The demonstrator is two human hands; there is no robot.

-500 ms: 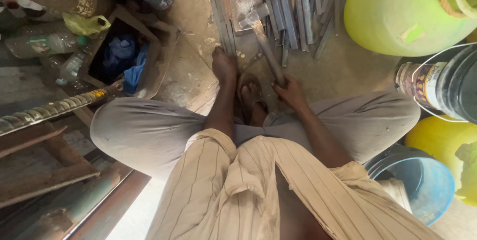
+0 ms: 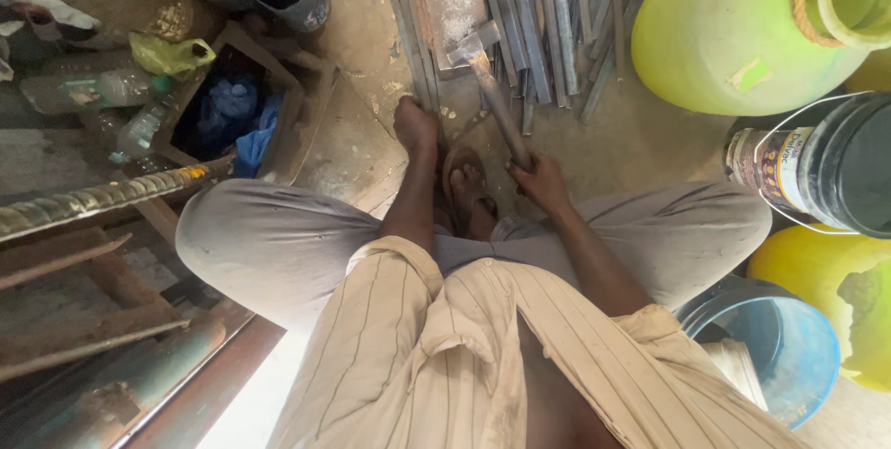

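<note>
Green plastic drum (image 2: 733,31); black bucket (image 2: 835,166), blue tub (image 2: 780,342), cardboard box (image 2: 237,105), ribbed steel bar (image 2: 93,196)

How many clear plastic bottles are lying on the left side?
2: one larger clear plastic bottle lies at far left, one smaller bottle just below it beside the cardboard box. Clutter may hide others.

Wooden-handled hammer (image 2: 490,87) tilted, steel head over grey metal strips (image 2: 422,40).

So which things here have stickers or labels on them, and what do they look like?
Black bucket, right edge: round, wire handle, a label band in white, red and blue around it.
Clear plastic bottle, far left, lying down: pale paper label.
Green jug, top right: small light green patch on its side.
No screens or signs.
</note>
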